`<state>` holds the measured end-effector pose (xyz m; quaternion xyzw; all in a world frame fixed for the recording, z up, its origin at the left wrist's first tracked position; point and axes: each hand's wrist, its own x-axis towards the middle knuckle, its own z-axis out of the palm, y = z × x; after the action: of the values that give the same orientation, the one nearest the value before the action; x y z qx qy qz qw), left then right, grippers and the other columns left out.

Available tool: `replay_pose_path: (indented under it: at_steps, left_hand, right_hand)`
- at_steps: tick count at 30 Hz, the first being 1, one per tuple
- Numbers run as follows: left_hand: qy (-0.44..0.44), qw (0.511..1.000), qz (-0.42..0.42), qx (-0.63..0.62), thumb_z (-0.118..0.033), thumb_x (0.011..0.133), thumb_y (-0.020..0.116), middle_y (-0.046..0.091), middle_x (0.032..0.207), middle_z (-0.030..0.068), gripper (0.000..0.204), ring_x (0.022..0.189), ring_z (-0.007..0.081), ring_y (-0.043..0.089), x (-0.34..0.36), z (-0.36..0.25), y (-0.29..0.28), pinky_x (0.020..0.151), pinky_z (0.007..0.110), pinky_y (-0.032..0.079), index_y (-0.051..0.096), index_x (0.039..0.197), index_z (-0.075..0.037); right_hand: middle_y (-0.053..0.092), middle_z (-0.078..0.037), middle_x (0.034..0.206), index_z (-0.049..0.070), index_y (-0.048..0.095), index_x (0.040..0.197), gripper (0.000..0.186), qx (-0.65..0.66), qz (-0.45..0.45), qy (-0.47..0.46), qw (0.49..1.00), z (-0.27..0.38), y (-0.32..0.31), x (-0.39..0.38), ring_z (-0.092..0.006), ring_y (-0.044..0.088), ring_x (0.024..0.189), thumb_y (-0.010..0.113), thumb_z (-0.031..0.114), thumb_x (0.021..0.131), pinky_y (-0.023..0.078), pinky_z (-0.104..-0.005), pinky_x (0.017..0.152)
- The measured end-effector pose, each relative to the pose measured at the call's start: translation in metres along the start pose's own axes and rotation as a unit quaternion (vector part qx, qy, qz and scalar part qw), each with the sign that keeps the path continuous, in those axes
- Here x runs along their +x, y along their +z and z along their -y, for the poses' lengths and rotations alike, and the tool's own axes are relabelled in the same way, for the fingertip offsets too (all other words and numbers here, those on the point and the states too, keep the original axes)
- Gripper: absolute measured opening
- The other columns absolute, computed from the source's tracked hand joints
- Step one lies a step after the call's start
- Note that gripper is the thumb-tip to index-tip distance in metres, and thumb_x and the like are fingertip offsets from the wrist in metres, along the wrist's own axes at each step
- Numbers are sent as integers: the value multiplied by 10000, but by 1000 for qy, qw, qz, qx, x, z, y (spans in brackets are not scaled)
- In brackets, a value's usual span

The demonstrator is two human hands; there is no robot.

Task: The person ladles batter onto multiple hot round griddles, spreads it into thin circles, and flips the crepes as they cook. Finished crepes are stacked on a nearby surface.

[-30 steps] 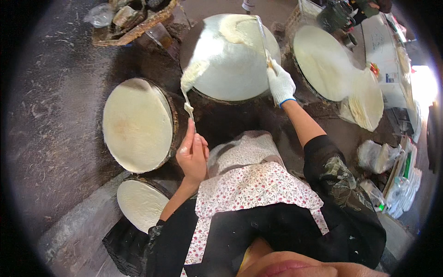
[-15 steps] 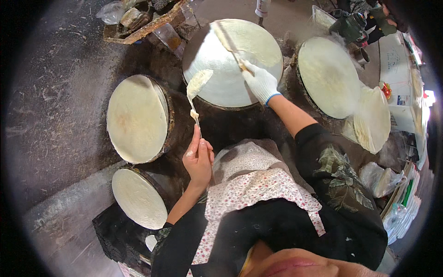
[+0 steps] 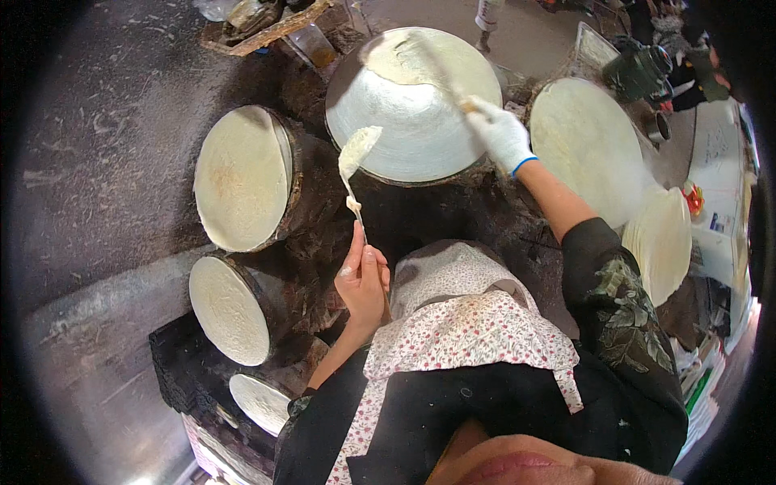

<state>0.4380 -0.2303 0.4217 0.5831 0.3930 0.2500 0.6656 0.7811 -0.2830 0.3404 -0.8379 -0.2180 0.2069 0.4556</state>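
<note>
My bare left hand (image 3: 364, 279) is closed round the thin handle of a batter-coated spatula (image 3: 358, 153). It is held up in front of the near left edge of a round, domed metal griddle (image 3: 396, 129). My right hand (image 3: 499, 136), in a white knit glove, grips a long, thin spreader (image 3: 443, 69), blurred by motion. Its blade reaches over the pale batter (image 3: 388, 61) that covers the far part of the griddle. The near part of the metal is bare and shiny.
Round pancakes (image 3: 242, 182) lie on several other griddles, to the left and right (image 3: 584, 145). Finished flat pancakes (image 3: 661, 242) are stacked at the right. A dark green pot (image 3: 638, 73) stands at the far right, and a wooden tray (image 3: 275, 32) holds items at the far left.
My right hand has moved right with the spreader, whose blade now lies farther over the batter. The view has shifted, showing another griddle at lower left. My left hand still holds the spatula.
</note>
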Motion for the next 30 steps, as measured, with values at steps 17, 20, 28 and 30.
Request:
replay_pose_path:
  at_steps: [17, 20, 28, 30]
  left_hand:
    - [11, 997, -76, -6, -37, 1112, 497, 626, 852, 18, 483, 593, 51, 528, -21, 6, 44, 501, 206, 427, 466, 1594, -43]
    - [15, 997, -74, 17, -43, 1114, 502, 626, 852, 18, 482, 595, 51, 530, -25, 5, 47, 499, 206, 427, 467, 1594, -43]
    - [-12, 997, -82, 4, -52, 1117, 507, 627, 858, 15, 477, 588, 45, 520, -26, 7, 51, 497, 202, 420, 475, 1593, -60]
    - [-10, 996, -84, 6, -62, 1118, 513, 627, 858, 18, 471, 589, 47, 520, -28, 9, 51, 495, 207, 421, 482, 1588, -56]
  right_hand:
    - [766, -170, 1215, 121, 738, 1313, 396, -71, 205, -153, 964, 1, -18, 19, -287, 735, 1130, 682, 351, 995, 531, -358, 997]
    - [775, -151, 1216, 141, 724, 1349, 412, -10, 172, -87, 981, -2, -22, 21, -255, 737, 1084, 660, 357, 1004, 532, -344, 995]
    - [764, -205, 1100, 224, 740, 1322, 401, -79, 168, -198, 963, -16, -10, 25, -377, 738, 1000, 590, 414, 1002, 558, -421, 937]
    - [763, -203, 1110, 212, 735, 1330, 403, -30, 173, -223, 959, -18, -6, 28, -361, 744, 1006, 597, 408, 1006, 558, -423, 930]
